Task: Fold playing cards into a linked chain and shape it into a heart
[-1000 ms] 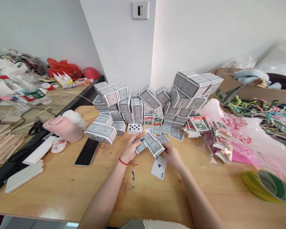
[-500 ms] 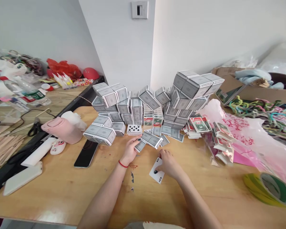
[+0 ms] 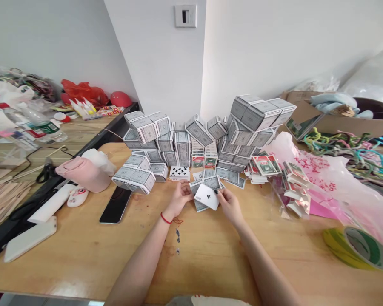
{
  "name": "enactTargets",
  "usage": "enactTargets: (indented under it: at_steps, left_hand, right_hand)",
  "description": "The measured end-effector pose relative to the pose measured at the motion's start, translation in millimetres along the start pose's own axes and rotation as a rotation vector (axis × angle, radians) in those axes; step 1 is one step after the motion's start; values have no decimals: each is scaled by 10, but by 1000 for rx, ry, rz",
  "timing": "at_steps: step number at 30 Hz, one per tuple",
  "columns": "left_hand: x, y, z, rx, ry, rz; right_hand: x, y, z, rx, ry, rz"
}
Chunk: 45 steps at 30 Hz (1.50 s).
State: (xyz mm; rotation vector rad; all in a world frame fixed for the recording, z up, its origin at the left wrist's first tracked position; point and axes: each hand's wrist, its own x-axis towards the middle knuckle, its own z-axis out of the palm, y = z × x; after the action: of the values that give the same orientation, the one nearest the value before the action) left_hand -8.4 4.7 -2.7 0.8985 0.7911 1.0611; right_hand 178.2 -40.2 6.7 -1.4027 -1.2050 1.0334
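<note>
By the right hand (image 3: 230, 205), a club card (image 3: 208, 196) is pinched at ten o'clock; by the left hand (image 3: 179, 199), folded cards (image 3: 212, 182) are gripped at two o'clock between thumb and fingers. At twelve o'clock, a card wall (image 3: 182, 143) is stacked; a phone (image 3: 115, 206) is laid at the left hand's nine o'clock.

The ace (image 3: 208, 196) is white with a black club, the card blocks (image 3: 134, 177) patterned grey-and-white.
</note>
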Motion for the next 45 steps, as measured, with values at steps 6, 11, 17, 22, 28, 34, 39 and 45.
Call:
enactTargets:
  at_steps: [6, 11, 17, 22, 28, 34, 39, 45]
  left_hand:
    - [0, 17, 34, 13, -34, -52]
    - [27, 26, -33, -295, 109, -39]
    - [62, 53, -151, -554, 287, -55]
    - [67, 48, -142, -550, 292, -90]
    - [62, 56, -139, -533, 276, -89]
    - [66, 52, -149, -549, 269, -81]
    - [59, 62, -137, -535, 278, -79]
    - [60, 51, -140, -536, 266, -63]
  right_hand:
    - [3, -34, -46, 273, 54, 99]
    - [4, -51, -93, 312, 62, 18]
    - [-7, -24, -80, 216, 110, -30]
    - [-7, 4, -36, 204, 73, -11]
    - [-10, -2, -20, 197, 56, 14]
    - [-12, -6, -34, 204, 64, 1]
    - [-18, -13, -28, 211, 56, 3]
    - [-18, -11, -30, 201, 76, 2]
